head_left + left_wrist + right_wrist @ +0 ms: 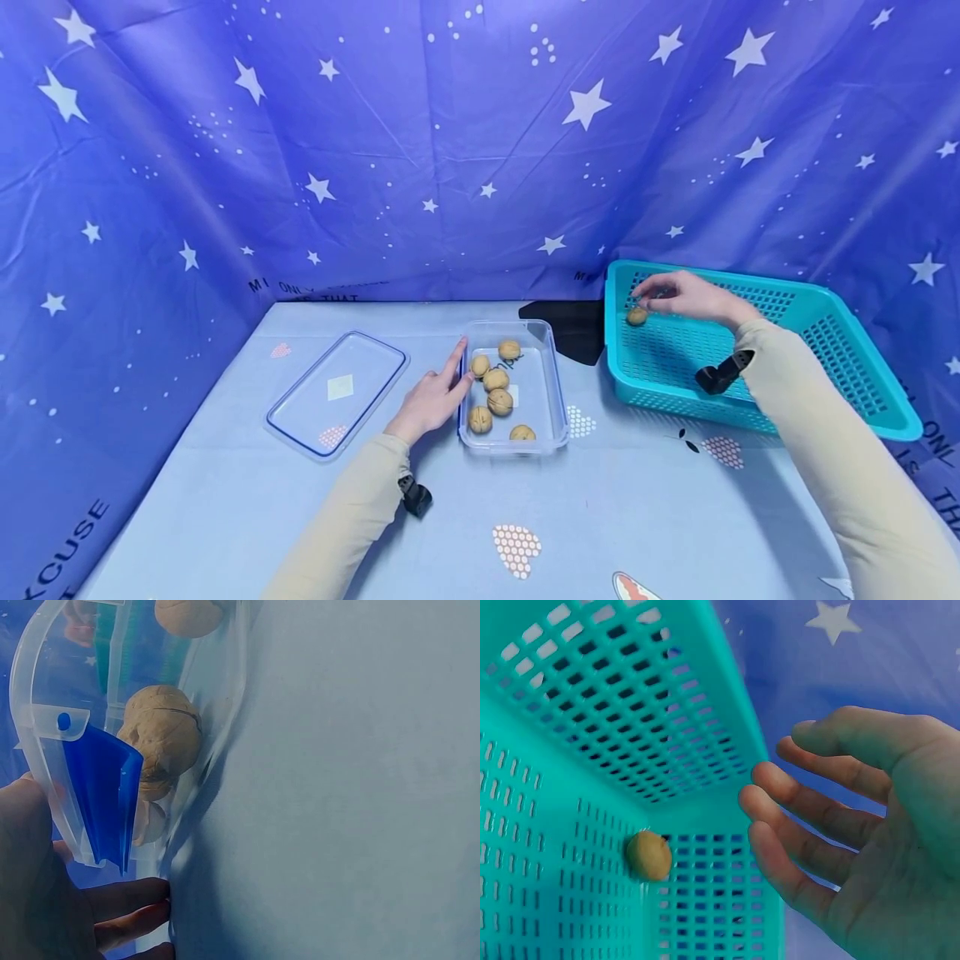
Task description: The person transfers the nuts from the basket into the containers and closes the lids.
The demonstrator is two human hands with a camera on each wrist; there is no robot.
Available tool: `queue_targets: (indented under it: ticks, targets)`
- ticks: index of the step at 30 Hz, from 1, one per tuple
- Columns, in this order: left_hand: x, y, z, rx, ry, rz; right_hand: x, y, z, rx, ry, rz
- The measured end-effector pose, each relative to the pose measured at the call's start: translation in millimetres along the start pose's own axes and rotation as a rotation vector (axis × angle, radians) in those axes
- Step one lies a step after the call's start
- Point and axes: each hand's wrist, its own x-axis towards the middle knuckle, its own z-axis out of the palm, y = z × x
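Note:
Several walnuts [500, 402] lie in a clear plastic container [551, 375] with blue side clips. At its left wall rests my left hand [432, 400], fingers extended and touching the side; the left wrist view shows its fingers beside a blue clip [105, 795]. My right hand [690, 297] hovers over the left part of a turquoise basket [750, 408], its fingers loosely bent and holding nothing. Below the fingertips a single walnut [649, 856] sits in the basket's corner, apart from the hand in the right wrist view.
A clear lid [337, 396] with a blue rim lies left of the container. Between container and basket a black patch [570, 329] shows on the light blue tablecloth [450, 525]. A blue starry curtain [450, 150] hangs behind the table.

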Motion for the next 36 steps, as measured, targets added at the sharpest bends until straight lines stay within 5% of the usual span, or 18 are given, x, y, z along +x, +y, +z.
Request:
queue_targets:
  ticks: [36]
  targets:
    - [0.9,-0.2,-0.2,0.01,0.003,-0.004,25,57,15,0.151,0.028,0.152]
